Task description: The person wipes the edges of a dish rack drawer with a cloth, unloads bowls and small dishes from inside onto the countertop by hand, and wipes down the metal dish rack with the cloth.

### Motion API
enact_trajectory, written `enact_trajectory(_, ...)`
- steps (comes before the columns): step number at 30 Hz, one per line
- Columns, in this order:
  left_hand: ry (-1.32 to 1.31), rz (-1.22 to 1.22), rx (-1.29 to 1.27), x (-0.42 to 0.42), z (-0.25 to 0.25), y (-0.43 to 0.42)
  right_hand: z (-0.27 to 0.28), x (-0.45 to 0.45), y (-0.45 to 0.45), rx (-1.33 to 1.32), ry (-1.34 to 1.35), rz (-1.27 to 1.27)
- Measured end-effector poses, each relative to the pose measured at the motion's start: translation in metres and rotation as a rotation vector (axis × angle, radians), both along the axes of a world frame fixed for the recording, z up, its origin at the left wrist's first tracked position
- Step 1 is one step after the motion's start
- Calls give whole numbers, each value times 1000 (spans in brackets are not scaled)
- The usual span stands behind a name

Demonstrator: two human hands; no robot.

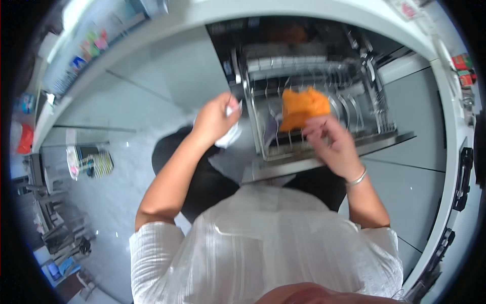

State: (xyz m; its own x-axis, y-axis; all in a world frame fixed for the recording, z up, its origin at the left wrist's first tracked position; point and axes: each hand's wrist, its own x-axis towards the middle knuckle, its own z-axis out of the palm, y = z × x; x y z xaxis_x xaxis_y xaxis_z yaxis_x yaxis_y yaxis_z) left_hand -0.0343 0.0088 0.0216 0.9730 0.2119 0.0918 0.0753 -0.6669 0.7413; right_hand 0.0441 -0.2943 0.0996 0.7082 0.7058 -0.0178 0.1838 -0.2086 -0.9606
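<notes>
An orange cloth (304, 106) lies bunched on the wire rack (263, 121) of a pulled-out dishwasher drawer. Over its lower right edge is my right hand (334, 147), with loosely bent, parted fingers blurred by motion; whether they touch the cloth is unclear. Left of the rack, my left hand (217, 119) is closed around a crumpled white piece (232, 136), soft like tissue or thin plastic, which hangs below the fingers. Something purplish-grey (272, 126) sits in the rack beside the orange cloth.
The open dishwasher door (329, 157) reaches toward my knees. A pale counter edge (304, 7) curves overhead, with grey cabinet fronts (152, 76) at left. A basket with striped cloth (101, 164) stands on the floor, and clutter (61, 223) lines the far left.
</notes>
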Motion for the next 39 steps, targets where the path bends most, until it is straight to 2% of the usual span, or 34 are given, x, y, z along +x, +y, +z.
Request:
enact_trajectory(3,162,-37,-181,-1,71,-3,-1,0,-1,30,7,25)
enact_trajectory(6,160,-166,-643,6,138,-16,0,-1,0,38,-53,43)
enact_trajectory(8,-6,-297,-732,22,181,-39,-6,-1,-2,24,-78,39)
enact_trajectory(10,-64,-293,-696,41,231,-66,-8,-1,-5,-19,-112,36)
enact_trajectory(12,-299,-307,-618,82,247,-81,0,-6,-2,47,-108,10)
enact_trajectory(14,-227,-331,-709,120,284,-103,-1,-6,-3,68,-116,22)
enact_trajectory(16,-308,-402,-409,188,287,-100,-7,-5,-6,82,-135,29)
enact_trajectory(18,-427,-108,-373,215,304,-116,-4,-5,-9,100,-73,48)
enact_trajectory(19,-481,-101,-349,250,297,-109,-3,-5,-10,95,-78,49)
enact_trajectory(22,-589,183,208,266,297,-116,-3,-5,-12,93,-96,55)
enact_trajectory(23,-397,260,288,268,299,-120,-4,-4,-12,99,-107,61)
enact_trajectory(26,-745,218,523,277,266,-112,-7,-3,-13,101,-96,75)
enact_trajectory(28,-775,7,524,221,269,-122,-6,-1,-13,86,-82,95)
enact_trajectory(30,-775,-203,536,180,250,-111,-22,4,-9,224,-20,96)
enact_trajectory(32,-570,-316,536,113,232,-101,-12,12,-15,167,88,117)
enact_trajectory(33,-355,-113,531,87,205,-95,-6,21,-21,134,127,146)
enact_trajectory(34,-663,-256,289,71,182,-83,-2,35,-26,10,21,160)
enact_trajectory(36,-473,-139,200,29,144,-60,0,67,-28,-236,-204,193)
enact_trajectory(38,-180,78,-155,3,99,-40,-12,99,-13,-500,-373,260)
enact_trajectory(39,-133,89,-250,-5,89,-38,-25,114,-4,-597,-422,356)
